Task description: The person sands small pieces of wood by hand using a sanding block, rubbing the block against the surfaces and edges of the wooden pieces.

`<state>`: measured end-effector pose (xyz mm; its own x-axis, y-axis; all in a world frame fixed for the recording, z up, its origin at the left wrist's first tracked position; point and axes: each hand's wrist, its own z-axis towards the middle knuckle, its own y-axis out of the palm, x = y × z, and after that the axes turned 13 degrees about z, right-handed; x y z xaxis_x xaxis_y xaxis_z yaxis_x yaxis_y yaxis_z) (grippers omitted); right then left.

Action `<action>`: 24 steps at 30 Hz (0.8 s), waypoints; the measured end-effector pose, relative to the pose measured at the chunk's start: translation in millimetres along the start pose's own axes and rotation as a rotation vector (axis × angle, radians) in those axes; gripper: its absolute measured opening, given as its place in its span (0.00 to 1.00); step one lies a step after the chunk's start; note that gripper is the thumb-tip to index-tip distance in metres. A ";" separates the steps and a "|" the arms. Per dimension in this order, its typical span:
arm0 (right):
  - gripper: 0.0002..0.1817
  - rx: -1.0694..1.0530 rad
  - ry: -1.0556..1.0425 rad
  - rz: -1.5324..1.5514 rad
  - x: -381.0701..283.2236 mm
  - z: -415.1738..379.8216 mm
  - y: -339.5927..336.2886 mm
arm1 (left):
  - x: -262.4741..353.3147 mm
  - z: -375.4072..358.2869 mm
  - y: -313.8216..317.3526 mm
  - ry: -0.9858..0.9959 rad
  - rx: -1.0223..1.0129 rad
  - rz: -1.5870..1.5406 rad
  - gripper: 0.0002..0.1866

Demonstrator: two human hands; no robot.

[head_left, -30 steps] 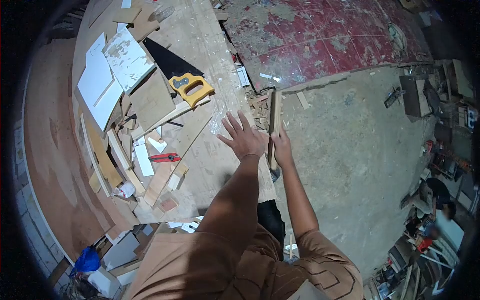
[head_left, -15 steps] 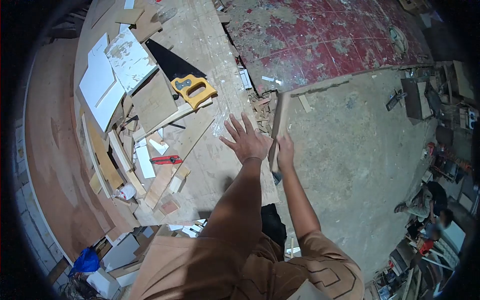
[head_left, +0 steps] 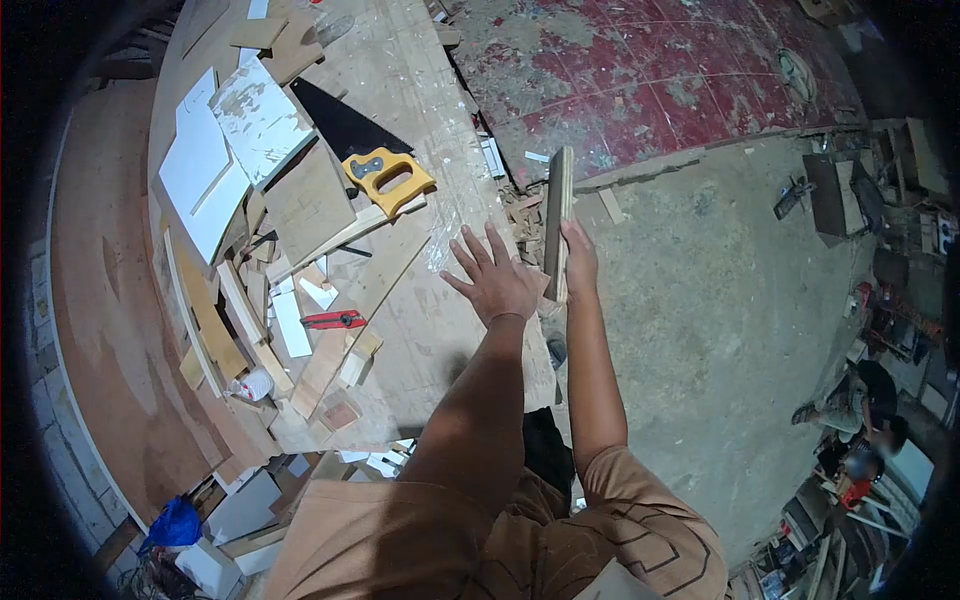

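Note:
My left hand (head_left: 502, 288) lies with fingers spread near the right edge of the wooden workbench (head_left: 410, 345); a small corner of wood shows beside it at the edge. My right hand (head_left: 581, 262) grips a long narrow wooden block (head_left: 560, 215), held roughly upright in view just off the bench edge. The block's dark face points toward the bench. Up and left of my left hand, a handsaw with a yellow handle (head_left: 388, 182) rests on the bench. A red utility knife (head_left: 334, 320) lies farther left.
Wood offcuts (head_left: 232, 300) and white panels (head_left: 205, 185) cover the bench's left part. Wood scraps (head_left: 524, 215) lie beyond the bench edge. A person (head_left: 868, 400) is low on the far right, near piled materials. A blue bag (head_left: 176, 522) is at lower left.
My right hand and the wooden block have moved away from me, upward in view, along the bench edge. My left hand has stayed almost in place.

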<state>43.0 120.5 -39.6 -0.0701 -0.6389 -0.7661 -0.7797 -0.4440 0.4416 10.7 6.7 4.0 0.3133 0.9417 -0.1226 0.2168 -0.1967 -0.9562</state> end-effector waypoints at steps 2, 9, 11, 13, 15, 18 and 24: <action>0.27 -0.021 0.011 -0.044 -1.9 -0.5 0.0 | -0.1 1.0 8.0 -0.010 0.046 0.021 0.42; 0.30 -0.438 0.062 -0.501 -18.6 -75.4 -61.1 | 1.1 -0.1 -8.7 -0.012 -0.044 0.018 0.43; 0.31 -0.474 0.191 -0.614 -37.7 -99.8 -90.6 | 1.3 1.1 -12.2 -0.006 -0.064 0.012 0.43; 0.31 -0.495 0.247 -0.634 -64.6 -106.1 -102.2 | 0.9 2.1 -13.1 -0.009 -0.068 0.010 0.43; 0.31 -0.506 0.305 -0.655 -70.4 -103.7 -100.2 | -1.1 -1.2 -9.7 -0.004 -0.079 0.007 0.43; 0.30 -0.651 0.142 -0.775 -64.8 -57.9 -62.5 | -1.3 -0.2 -6.6 0.021 -0.006 -0.003 0.44; 0.31 -0.568 0.206 -1.089 -57.1 -24.1 -0.4 | 1.9 0.5 -12.4 0.000 -0.053 0.029 0.45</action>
<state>62.3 142.1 15.2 0.5823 0.1676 -0.7955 0.0115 -0.9801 -0.1980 8.1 11.0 15.5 0.3200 0.9355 -0.1499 0.2564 -0.2378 -0.9368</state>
